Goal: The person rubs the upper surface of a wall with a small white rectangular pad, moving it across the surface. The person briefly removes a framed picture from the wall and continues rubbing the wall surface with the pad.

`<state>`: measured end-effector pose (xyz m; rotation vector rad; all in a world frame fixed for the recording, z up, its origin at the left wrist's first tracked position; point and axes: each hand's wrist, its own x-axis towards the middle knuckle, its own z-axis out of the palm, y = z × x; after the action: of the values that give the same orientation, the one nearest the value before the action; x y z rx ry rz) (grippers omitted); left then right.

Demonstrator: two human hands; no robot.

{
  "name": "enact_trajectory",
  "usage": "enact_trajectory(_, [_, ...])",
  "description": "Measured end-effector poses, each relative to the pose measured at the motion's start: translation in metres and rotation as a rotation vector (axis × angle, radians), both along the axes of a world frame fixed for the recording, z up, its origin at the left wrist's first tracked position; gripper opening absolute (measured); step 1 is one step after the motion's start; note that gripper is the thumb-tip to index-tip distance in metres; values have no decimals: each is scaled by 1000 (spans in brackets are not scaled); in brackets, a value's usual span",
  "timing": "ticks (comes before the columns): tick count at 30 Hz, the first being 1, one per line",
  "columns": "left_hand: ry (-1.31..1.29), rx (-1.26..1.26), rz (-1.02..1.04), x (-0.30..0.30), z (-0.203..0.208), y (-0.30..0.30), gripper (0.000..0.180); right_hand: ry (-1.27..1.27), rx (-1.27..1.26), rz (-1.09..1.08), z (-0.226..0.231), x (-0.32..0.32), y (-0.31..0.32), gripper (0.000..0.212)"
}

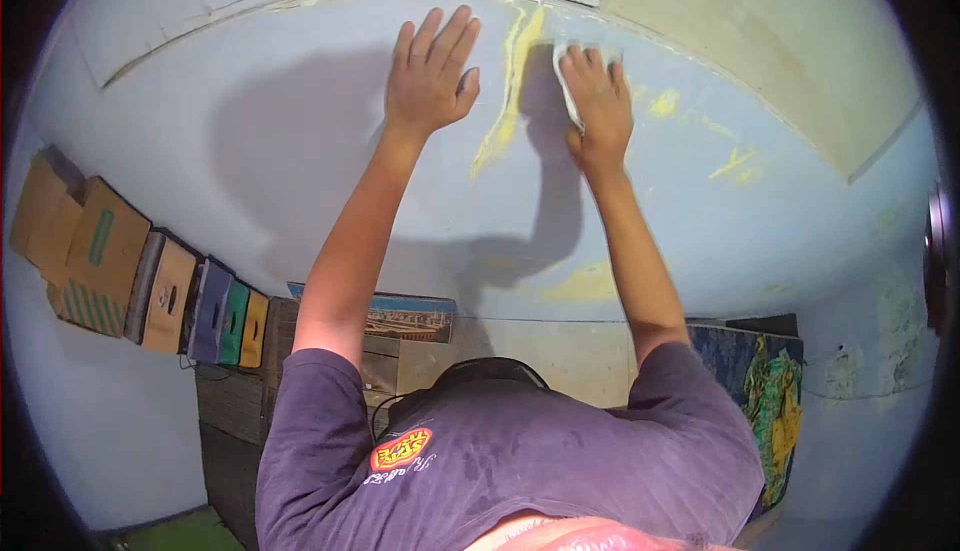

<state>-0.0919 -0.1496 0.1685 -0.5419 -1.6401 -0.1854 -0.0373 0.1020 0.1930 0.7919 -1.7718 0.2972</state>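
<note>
My left hand [430, 83] rests with its palm toward the pale blue wall [300, 81], fingers stretched out and slightly apart, holding nothing. To its right, my right hand [604, 116] presses a thin white folded sheet [567, 96] to the wall. The sheet is mostly under the fingers, and I cannot make out whether it is paper or cloth. A long yellow streak [508, 116] runs down the wall between the hands. Smaller yellow patches [664, 104] mark the wall right of my right hand.
Cardboard boxes [112, 241] and a row of coloured file boxes [212, 296] stand at the left. Behind my left arm lies a picture panel [410, 317]. A dark blue board [720, 361] with green and yellow cloth [775, 411] is at the right. A beige panel [760, 41] borders the wall above.
</note>
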Motion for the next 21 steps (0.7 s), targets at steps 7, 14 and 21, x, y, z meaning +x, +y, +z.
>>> enact_trajectory(7, [-9, -17, -26, 1, 2, 0, 61, 240, 16, -46, 38, -32, -20, 68])
enact_trajectory(14, [35, -6, -22, 1, 0, 3, 61, -65, 86, -58, -63, -3, -17, 65])
enact_trajectory(21, [26, -8, -8, 0, 1, 3, 61, -251, 104, 50, -108, 21, -6, 68])
